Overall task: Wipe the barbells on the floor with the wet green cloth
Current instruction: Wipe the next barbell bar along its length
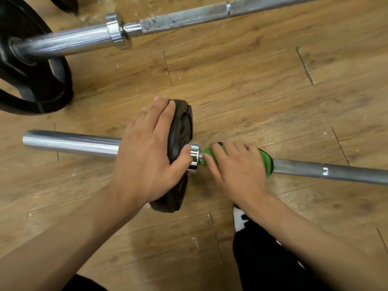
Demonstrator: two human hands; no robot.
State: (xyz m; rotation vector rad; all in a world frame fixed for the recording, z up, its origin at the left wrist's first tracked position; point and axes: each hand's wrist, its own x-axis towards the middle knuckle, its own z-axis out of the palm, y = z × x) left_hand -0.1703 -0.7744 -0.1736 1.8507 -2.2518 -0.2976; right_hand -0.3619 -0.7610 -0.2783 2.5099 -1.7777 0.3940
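Observation:
The near barbell (327, 171) lies across the wooden floor, its chrome sleeve (69, 141) pointing left. A small black weight plate (182, 127) sits on it. My left hand (151, 150) grips this plate, fingers over its top edge and thumb by the chrome collar (194, 156). My right hand (237, 166) grips the green cloth (266, 162), wrapped around the shaft just right of the collar. A second barbell (189, 17) lies farther away, its shaft speckled with white residue.
A large black plate (37, 87) sits on the far barbell's left sleeve, behind a chrome collar (116, 31). My dark trouser leg (264, 259) and a white shoe (239, 219) are at the bottom right. Wooden floor (231, 80) lies between the two bars.

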